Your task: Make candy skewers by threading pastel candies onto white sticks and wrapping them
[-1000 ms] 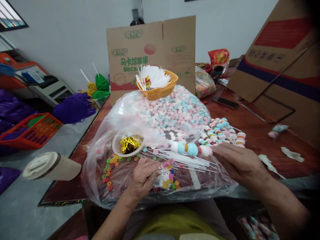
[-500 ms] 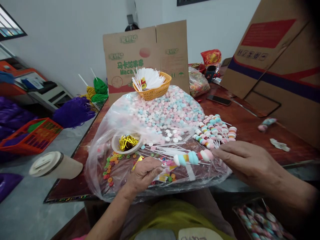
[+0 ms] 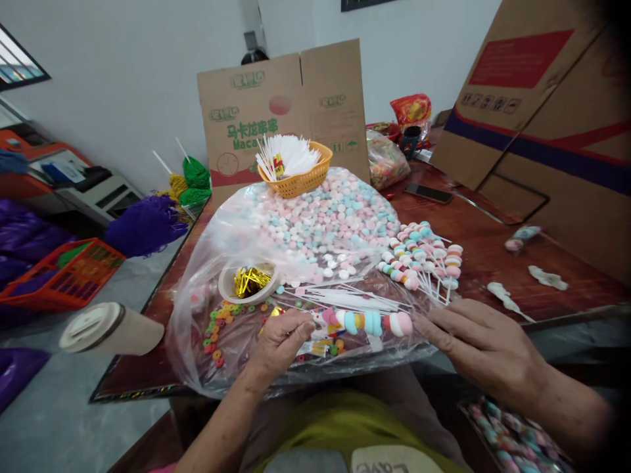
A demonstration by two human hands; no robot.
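Low over the plastic bag, my left hand (image 3: 286, 338) is closed on the wrapper end of a candy skewer (image 3: 372, 323) of white, blue, yellow and pink pieces. My right hand (image 3: 483, 341) has its fingertips pressed together at the skewer's pink end. Behind it are finished-looking skewers (image 3: 424, 256) in a pile. White sticks (image 3: 350, 299) lie just beyond the held skewer. A round tub (image 3: 249, 282) contains gold ties, with small colored rings (image 3: 217, 328) beside it. Pastel candies (image 3: 325, 217) fill the bag's far part.
An orange basket (image 3: 296, 184) of white sticks rests on the candies. A lidded cup (image 3: 116, 328) stands at the table's left edge. Cardboard boxes (image 3: 290, 98) rise behind and at right. A phone (image 3: 428, 193) lies at back right.
The held skewer has come slightly lower, and my right hand has moved a little down and left. A crumpled white scrap near my right hand now shows. The view has shifted slightly.
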